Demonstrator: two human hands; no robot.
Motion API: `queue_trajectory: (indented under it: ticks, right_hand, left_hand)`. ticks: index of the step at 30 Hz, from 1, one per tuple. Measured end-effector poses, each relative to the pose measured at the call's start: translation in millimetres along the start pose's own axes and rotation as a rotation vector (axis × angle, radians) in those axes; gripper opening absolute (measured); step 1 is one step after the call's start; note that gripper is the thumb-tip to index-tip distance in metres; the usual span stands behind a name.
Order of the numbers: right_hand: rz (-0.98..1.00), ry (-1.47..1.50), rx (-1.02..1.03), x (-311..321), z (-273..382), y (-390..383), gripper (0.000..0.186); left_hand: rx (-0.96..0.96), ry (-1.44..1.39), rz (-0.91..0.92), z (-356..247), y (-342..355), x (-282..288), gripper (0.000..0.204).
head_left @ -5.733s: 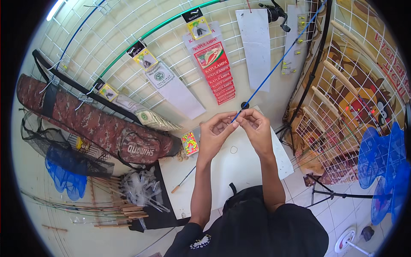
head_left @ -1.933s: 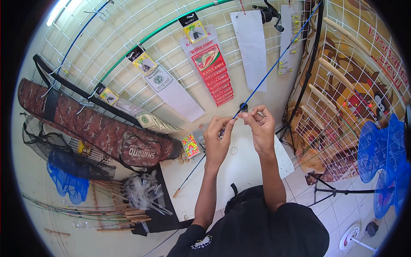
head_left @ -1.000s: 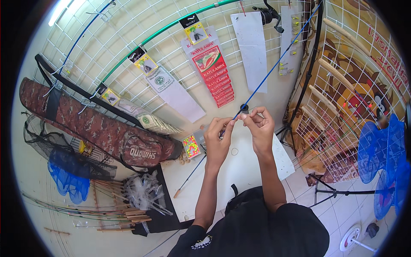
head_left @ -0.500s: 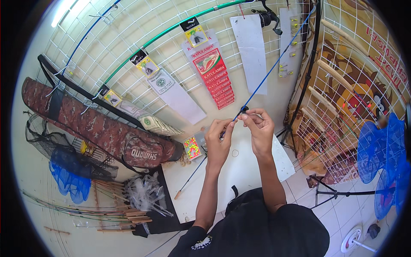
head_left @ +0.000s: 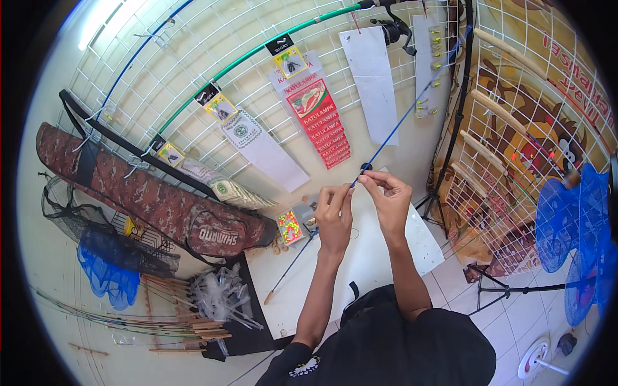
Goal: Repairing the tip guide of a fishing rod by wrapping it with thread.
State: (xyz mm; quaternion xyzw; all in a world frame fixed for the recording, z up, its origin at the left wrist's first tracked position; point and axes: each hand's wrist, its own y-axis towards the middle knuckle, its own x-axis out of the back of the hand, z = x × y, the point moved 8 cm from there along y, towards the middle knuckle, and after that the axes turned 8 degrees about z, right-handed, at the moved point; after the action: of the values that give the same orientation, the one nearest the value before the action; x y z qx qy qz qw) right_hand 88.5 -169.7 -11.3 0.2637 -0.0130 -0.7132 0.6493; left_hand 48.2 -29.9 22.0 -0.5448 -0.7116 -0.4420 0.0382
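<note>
A thin blue fishing rod (head_left: 407, 118) runs slantwise through both my hands, from the upper right down toward the table. Its lower length, in line with the rest, comes out past my left wrist and ends in a light wooden handle (head_left: 269, 297). My left hand (head_left: 333, 215) pinches the rod between thumb and fingertips. Just above it, my right hand (head_left: 388, 198) is closed at the rod too, thumb and index finger together. A small round black part (head_left: 365, 166) sits on the rod right beside those fingertips; its exact kind is too small to tell.
On the white table (head_left: 373, 257) lie a box of bright coloured beads (head_left: 291, 226) and a rubber-band-like ring. A camouflage rod bag (head_left: 148, 193) leans at the left. Wire racks carry tackle packets (head_left: 315, 116). Blue nets (head_left: 573, 238) hang at the right, near a black stand.
The whole view has shifted slightly. My left fingers are bunched more closely on the rod, and my right fingertips sit slightly lower against the black part. Both hands stay at the same stretch of rod.
</note>
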Motion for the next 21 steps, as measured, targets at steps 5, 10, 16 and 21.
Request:
queue_trajectory:
  ticks: [5, 10, 16, 21]
  right_hand:
    - [-0.021, -0.017, -0.024, 0.0, 0.1, -0.5, 0.011]
    - [-0.101, 0.034, 0.042, -4.5, -1.9, -4.7, 0.009]
    - [-0.143, 0.512, -0.115, -20.0, -28.6, -12.6, 0.008]
    - [-0.172, 0.637, -0.151, -23.5, -29.4, -12.1, 0.009]
  left_hand:
    - [-0.107, 0.081, -0.075, -5.5, -4.1, -4.1, 0.013]
    - [-0.096, 0.062, -0.087, -2.6, -5.1, -8.2, 0.016]
    - [-0.097, 0.049, -0.093, 1.7, -6.6, -10.5, 0.02]
    - [-0.063, 0.038, -0.1, 6.0, -6.8, -11.5, 0.018]
